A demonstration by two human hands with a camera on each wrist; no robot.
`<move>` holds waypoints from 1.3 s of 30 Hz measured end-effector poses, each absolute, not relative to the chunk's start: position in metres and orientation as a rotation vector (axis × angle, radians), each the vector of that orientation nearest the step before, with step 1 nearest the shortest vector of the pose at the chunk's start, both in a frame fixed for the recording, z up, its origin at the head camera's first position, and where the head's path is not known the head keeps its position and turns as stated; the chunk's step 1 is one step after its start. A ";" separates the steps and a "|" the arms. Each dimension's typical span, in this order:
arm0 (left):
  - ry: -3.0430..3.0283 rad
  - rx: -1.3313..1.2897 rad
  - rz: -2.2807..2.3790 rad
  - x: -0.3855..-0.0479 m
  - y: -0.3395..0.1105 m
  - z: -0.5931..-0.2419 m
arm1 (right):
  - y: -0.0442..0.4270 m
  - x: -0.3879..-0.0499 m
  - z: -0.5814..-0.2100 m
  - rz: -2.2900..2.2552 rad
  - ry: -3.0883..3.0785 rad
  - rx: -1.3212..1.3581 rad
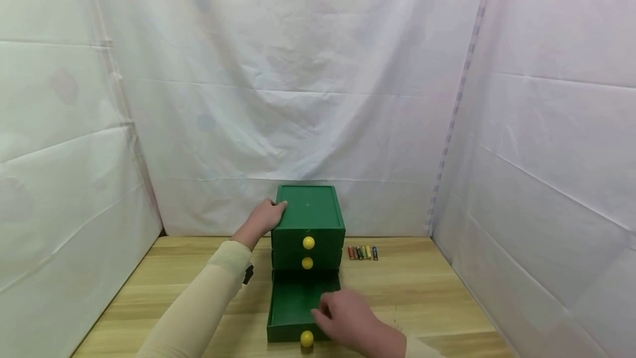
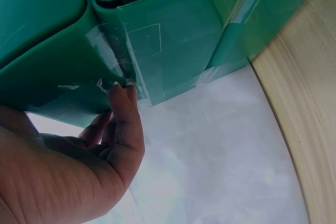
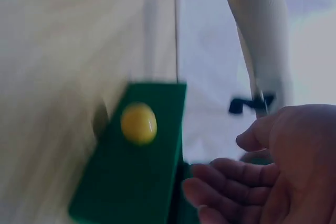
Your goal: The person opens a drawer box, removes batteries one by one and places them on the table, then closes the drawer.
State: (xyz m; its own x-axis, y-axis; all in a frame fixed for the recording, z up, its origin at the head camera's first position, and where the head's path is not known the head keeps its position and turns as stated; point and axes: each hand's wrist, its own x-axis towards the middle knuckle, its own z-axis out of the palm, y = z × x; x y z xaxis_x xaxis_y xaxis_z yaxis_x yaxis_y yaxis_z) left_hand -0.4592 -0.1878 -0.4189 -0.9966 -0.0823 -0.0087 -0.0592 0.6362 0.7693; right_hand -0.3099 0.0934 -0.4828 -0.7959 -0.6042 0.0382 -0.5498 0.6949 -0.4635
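A green drawer cabinet (image 1: 308,209) stands on the wooden table with its bottom drawer (image 1: 298,333) pulled out toward me. The upper two drawers are closed, and each drawer has a round yellow knob (image 3: 138,123). My left hand (image 1: 265,215) grips the cabinet's left side near the top, thumb at the upper edge. In the left wrist view, its curled fingertips (image 2: 122,95) touch the taped green wall. Over the right front of the pulled-out drawer hovers my right hand (image 1: 350,319), fingers loosely bent and holding nothing. It is slightly blurred.
Several small batteries (image 1: 362,253) in different colours lie in a row on the table (image 1: 407,286), right of the cabinet. White cloth (image 1: 308,70) hangs behind and along both sides. A dark strap piece (image 1: 249,274) shows at the left wrist.
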 end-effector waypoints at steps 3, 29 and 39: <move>-2.816 0.124 -1.330 -0.459 -0.188 -0.419 | 0.082 -0.299 -0.488 -0.547 2.741 -0.895; -2.804 0.127 -1.344 -0.455 -0.188 -0.418 | 0.055 -0.295 -0.543 -0.304 2.779 -0.702; -2.802 0.134 -1.358 -0.457 -0.188 -0.419 | 0.055 -0.302 -0.545 -0.252 2.810 -0.748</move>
State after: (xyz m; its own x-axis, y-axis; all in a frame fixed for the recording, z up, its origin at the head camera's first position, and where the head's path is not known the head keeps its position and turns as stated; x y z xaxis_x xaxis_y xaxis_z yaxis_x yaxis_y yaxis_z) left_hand -0.4572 -0.1880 -0.4185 -0.9960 -0.0881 -0.0149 -0.0662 0.6164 0.7846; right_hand -0.3020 0.0553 -0.5447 -0.8456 -0.5063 -0.1693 -0.4682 0.8556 -0.2206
